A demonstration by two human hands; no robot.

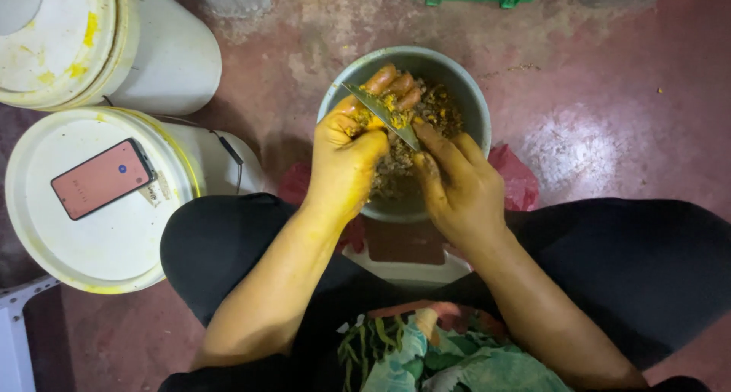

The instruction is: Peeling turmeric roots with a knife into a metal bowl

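Right now my left hand point(344, 160) is clamped on a yellow root piece point(392, 102) over the grey bowl point(464, 95) on the floor — my right hand point(457, 186) pinches the knife point(384, 114), its blade slanting up-left across that piece.

The bowl point(403, 133) sits on the floor point(609, 118) before my knees. Two lidded buckets point(114, 209) stand to my left, one behind the other; a phone point(101, 178) lies on the nearer lid.
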